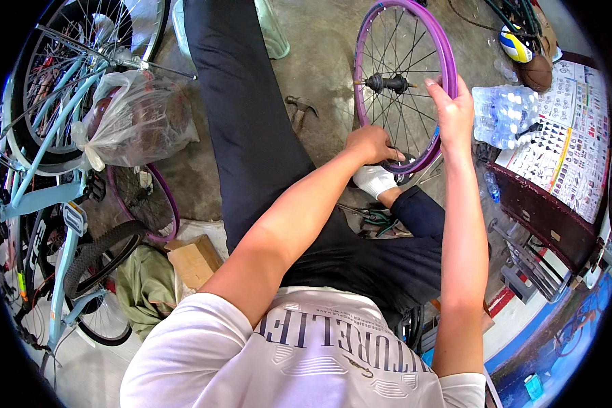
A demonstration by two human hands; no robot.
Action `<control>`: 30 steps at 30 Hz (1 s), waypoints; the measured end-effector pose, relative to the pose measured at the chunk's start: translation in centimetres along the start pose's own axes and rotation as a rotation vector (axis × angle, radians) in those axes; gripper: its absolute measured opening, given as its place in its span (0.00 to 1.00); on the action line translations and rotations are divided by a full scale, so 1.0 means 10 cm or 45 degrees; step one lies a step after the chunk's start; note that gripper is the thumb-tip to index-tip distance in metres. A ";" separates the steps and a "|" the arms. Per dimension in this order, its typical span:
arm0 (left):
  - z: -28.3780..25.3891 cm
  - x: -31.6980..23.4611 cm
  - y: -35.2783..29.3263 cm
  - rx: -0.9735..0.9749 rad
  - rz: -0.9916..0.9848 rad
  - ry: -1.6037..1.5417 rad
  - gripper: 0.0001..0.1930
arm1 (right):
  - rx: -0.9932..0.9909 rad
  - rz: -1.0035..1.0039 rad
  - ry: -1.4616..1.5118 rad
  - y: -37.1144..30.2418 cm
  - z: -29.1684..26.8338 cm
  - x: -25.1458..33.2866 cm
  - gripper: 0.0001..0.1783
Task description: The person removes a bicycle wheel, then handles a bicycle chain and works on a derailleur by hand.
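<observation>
A bicycle wheel (445, 49) with a purple rim, dark spokes and a black hub (386, 83) stands tilted up in front of me. My right hand (451, 112) is closed around the right side of its rim, the thumb on the inner face. At the bottom of the wheel, my left hand (374, 145) has its fingers curled at the rim, partly hidden by the hand itself. A white shoe or sock (375, 181) on my bent leg is just below the left hand. A hammer (300, 112) lies on the floor left of the wheel.
Bicycles (68, 231) and a knotted clear plastic bag (143, 119) crowd the left, with another purple-rimmed wheel (166, 190), a loose tyre (105, 258) and a cardboard box (194, 262). Pliers (379, 221) lie by my leg. Right are packed water bottles (503, 115), balls (515, 45) and a dark case (544, 204).
</observation>
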State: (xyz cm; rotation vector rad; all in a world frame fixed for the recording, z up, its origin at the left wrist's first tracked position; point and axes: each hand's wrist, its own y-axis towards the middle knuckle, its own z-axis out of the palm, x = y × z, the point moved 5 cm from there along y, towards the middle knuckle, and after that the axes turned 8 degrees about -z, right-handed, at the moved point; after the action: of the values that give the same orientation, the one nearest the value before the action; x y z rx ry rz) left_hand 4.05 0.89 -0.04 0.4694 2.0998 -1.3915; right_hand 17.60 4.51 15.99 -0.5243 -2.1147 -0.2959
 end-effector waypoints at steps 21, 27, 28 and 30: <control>0.06 -0.16 -0.31 -0.341 -0.248 -0.044 0.27 | 0.003 -0.082 -0.109 0.01 0.05 0.05 0.14; 0.16 0.00 -0.24 -0.270 -0.102 -0.444 0.24 | 0.036 -0.137 -0.185 0.05 0.12 0.16 0.15; 0.17 0.01 -0.22 -0.268 -0.060 -0.512 0.24 | 0.039 -0.145 -0.219 0.06 0.12 0.18 0.16; 0.18 0.04 -0.22 -0.326 -0.067 -0.539 0.22 | 0.033 -0.133 -0.227 0.07 0.11 0.18 0.16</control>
State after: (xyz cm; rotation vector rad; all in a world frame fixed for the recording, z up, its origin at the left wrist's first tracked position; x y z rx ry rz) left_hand 2.93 -1.69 0.73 0.0114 1.9085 -1.1102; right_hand 16.18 6.02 16.90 -0.4397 -2.3207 -0.2897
